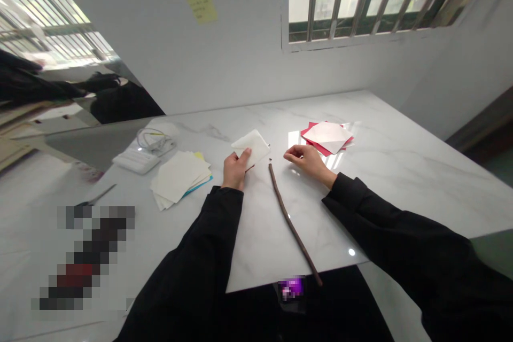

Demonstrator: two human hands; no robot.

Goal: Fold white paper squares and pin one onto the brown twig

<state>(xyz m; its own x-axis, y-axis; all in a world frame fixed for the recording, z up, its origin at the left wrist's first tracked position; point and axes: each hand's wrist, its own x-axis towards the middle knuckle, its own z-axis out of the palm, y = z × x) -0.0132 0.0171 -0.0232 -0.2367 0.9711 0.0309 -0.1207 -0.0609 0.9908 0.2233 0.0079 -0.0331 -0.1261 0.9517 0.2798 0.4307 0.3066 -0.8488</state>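
My left hand (235,169) has its fingers (242,156) pinched on a folded white paper (251,147) on the bench (401,171); my right hand (308,159) curls loosely, holding nothing, near a thin brown stick (292,224).

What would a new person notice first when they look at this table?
A long, thin brown stick lies across the white marble table, between the hands. The left hand holds a folded white paper, and the right hand rests curled on the table. Farther ahead, white and red paper sheets lie in a pile.
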